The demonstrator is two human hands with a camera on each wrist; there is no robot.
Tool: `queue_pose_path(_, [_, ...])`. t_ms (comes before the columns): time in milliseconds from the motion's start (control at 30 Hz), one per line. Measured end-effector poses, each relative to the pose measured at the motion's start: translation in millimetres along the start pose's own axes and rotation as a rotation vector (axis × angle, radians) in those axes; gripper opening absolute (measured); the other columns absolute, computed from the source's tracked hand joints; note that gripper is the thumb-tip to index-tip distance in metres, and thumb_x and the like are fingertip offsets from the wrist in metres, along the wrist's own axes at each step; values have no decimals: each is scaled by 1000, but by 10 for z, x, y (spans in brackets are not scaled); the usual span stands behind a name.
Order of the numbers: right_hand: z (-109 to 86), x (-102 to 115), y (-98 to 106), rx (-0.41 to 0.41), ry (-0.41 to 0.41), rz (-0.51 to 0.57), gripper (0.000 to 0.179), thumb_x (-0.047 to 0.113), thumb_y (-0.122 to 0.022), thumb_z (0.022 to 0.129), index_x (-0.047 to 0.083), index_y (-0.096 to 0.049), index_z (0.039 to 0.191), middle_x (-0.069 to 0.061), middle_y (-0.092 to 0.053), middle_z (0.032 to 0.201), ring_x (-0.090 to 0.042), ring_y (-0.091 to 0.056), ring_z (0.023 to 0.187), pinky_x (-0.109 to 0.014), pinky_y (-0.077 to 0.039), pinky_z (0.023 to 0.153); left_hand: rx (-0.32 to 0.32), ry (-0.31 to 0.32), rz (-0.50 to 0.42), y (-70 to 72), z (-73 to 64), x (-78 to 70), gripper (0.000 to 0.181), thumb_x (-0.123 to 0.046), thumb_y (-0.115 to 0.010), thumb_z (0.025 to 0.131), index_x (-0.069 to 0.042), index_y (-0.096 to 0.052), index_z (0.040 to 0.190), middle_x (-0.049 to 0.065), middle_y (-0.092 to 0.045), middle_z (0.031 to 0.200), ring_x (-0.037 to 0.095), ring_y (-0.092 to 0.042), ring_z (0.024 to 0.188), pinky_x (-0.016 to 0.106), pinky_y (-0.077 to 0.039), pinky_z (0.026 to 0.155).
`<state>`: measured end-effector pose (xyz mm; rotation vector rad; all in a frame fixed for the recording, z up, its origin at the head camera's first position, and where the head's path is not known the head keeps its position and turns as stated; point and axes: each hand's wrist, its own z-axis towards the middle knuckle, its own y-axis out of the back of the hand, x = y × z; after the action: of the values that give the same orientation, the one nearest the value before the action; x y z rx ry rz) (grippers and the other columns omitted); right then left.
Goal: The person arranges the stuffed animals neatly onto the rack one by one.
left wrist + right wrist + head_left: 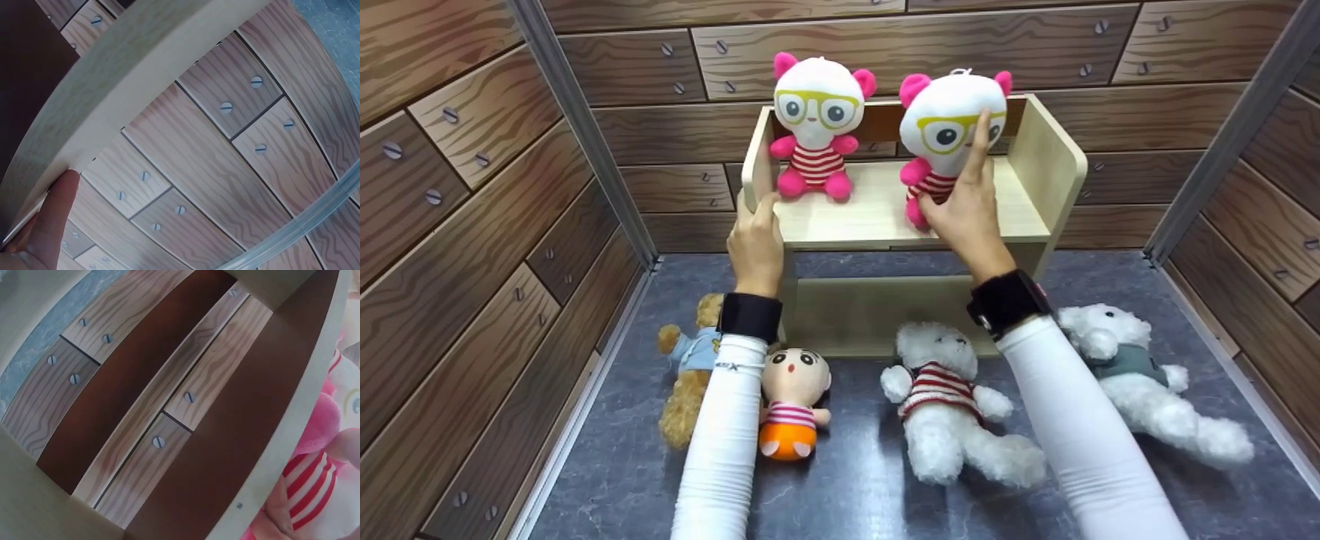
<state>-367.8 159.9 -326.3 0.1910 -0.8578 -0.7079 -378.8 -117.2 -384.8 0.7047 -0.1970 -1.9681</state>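
Observation:
A pale wooden two-tier shelf [859, 217] stands against the back wall. On its upper board, at the right, is a white and pink plush toy [930, 109] with yellow glasses and a red-striped body. My right hand [971, 214] holds this toy, thumb low at its body and index finger laid up across its face. A matching plush toy [814, 159] sits upright at the left end of that board. My left hand [757, 244] grips the front edge of the shelf's left side panel [112, 107]; in the left wrist view one finger lies against that edge.
Below on the dark floor lie a brown bear [686, 375], a doll with orange shorts [791, 405], a white bear in a striped sweater [941, 405] and a white bear in a green vest [1140, 375]. Wood-patterned walls [495, 247] enclose the sides and back.

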Motion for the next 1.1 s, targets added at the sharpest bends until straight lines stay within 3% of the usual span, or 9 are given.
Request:
queue_pose_path(167, [119,12,-47,82,-52,-14,124,3,-76,76,22,13,159,-26,-20,158,-35,-30,146,-40,-26,118,3,1,-9,-5,-2,-2,23,0,-61,91,-8,-72,109,27,-57,134,45,-69,83,54,-56,68])
queue_pose_path(333, [199,8,-108,109,-86,-37,121,5,-75,83,24,16,159,-30,-25,153,-37,-33,143,-38,-27,118,13,15,-15,-4,-8,-4,23,-1,-62,91,-9,-72,109,28,-56,135,46,-69,84,54,-56,68])
queue_pose_path(600, [297,-15,-162,132,-100,-54,108,-5,-62,89,22,15,159,-33,-28,146,-43,-43,134,-42,-35,115,5,5,-16,-27,-8,-19,22,-1,-61,91,-8,-73,108,27,-58,133,45,-69,80,53,-56,66])
queue_pose_path(833, [325,-49,-179,200,-73,-79,107,1,-60,86,19,17,159,-31,-29,148,-38,-38,135,-45,-32,116,9,12,-1,-12,-4,-3,20,-2,-61,92,-9,-72,107,27,-58,133,45,-69,80,54,-55,65])
queue_pose_path(1100, [362,-69,-189,280,-51,-40,113,1,-62,83,29,16,159,-24,-15,161,-35,-27,146,-42,-23,120,9,11,-7,-2,-7,15,21,-1,-61,90,-8,-72,107,26,-58,133,46,-69,82,55,-55,66])
